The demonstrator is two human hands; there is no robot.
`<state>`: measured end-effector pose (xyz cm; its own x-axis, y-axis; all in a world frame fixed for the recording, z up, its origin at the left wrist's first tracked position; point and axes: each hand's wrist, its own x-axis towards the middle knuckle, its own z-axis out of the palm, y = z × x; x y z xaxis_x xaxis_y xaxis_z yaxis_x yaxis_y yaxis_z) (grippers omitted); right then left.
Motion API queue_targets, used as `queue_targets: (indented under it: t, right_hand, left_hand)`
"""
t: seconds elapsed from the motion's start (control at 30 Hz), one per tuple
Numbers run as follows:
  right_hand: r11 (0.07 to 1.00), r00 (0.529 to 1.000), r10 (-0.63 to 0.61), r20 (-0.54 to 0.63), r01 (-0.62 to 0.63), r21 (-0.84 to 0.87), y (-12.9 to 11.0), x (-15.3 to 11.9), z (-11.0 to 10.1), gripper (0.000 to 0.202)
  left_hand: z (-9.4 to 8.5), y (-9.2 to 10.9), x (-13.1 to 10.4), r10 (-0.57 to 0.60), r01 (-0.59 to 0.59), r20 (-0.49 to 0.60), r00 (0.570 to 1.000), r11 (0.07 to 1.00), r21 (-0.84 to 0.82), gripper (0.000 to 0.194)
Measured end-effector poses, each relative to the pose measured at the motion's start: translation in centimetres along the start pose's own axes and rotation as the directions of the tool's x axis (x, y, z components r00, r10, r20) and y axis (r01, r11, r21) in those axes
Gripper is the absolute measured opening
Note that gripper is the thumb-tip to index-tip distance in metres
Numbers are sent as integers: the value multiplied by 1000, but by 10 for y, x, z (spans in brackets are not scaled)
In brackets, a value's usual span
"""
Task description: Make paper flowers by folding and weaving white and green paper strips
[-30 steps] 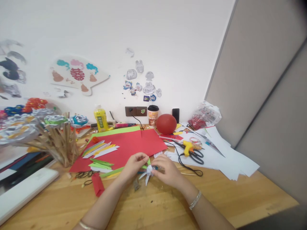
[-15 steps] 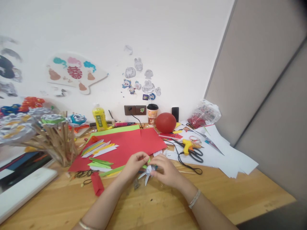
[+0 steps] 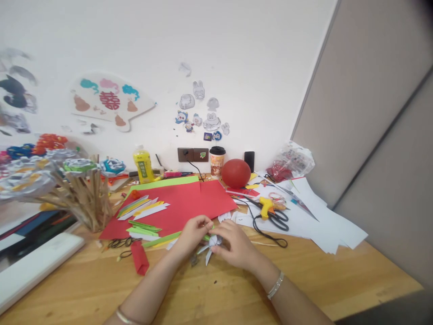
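My right hand [image 3: 238, 243] is closed around a small white folded-paper flower [image 3: 214, 241], whose pointed strip ends stick out below toward the table. Close beside it, my left hand [image 3: 195, 233] pinches a green paper strip [image 3: 206, 237] that runs to the flower; the fingertips of both hands nearly meet. Part of the flower is hidden behind the right fingers. Left of my hands, bundles of green strips [image 3: 145, 227] and white and yellow strips [image 3: 149, 208] lie on red paper sheets [image 3: 189, 203].
A yellow glue gun [image 3: 267, 208] and black-handled scissors [image 3: 279, 222] lie right of my hands. Behind stand a red balloon [image 3: 236, 173], a lidded cup [image 3: 217, 162] and a yellow bottle [image 3: 143, 167]. Paper flowers on sticks [image 3: 91, 198] stand left, near a red paper roll [image 3: 140, 258].
The whole view has shifted slightly, so everything sits a little farther right. Both hands keep hold of the flower and strip, with only small finger movement.
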<state>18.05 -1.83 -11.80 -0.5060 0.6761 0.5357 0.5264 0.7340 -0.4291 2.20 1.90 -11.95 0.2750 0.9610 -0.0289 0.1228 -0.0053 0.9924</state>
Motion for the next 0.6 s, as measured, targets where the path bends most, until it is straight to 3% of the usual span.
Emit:
queue_targets:
  t: [0.23, 0.37, 0.47, 0.6]
  right_hand:
    - [1000, 999, -26, 28, 26, 14, -4, -4, 3, 27]
    - [997, 1000, 2, -8, -1, 81, -4, -3, 0, 23]
    - [972, 986, 128, -107, -104, 210, 3, 0, -2, 19]
    - [862, 911, 380, -159, -286, 419, 15, 4, 2, 15]
  left_hand:
    - [-4, -9, 5, 6, -6, -73, 997, 1000, -12, 29]
    - [-4, -4, 3, 20, -20, -21, 1000, 1000, -15, 30]
    - [-2, 4, -2, 10, -7, 78, 997, 999, -33, 30]
    - [-2, 8, -2, 57, -54, 139, 989, 998, -27, 29]
